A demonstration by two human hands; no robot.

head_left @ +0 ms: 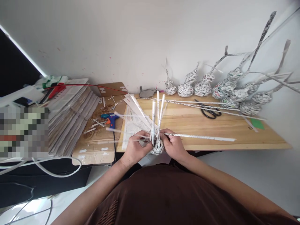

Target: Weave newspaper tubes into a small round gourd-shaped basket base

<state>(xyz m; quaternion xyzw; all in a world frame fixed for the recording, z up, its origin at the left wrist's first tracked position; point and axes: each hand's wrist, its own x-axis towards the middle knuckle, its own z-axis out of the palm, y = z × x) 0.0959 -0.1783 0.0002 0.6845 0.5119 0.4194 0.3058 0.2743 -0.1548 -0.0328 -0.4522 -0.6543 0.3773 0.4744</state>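
Observation:
Between my hands, at the table's front edge, is a small woven piece [157,149] made of rolled newspaper tubes. Several paper tubes [161,109] stick up from it, and others fan out to the left, blurred by motion. One long paper tube [206,137] points right from beside my right hand. My left hand [138,145] is closed, its thumb and fingers pinching a tube at the left side of the weave. My right hand [172,143] grips the weave's right side, fingers curled behind it. The exact hold of the fingertips is partly hidden.
Gourd-shaped woven paper figures [186,87] line the wall at the back right. Black scissors [209,112] and loose paper tubes [187,104] lie on the wooden board [187,123]. A blue glue gun [112,120] rests on cardboard at left, beside a newspaper stack [72,118].

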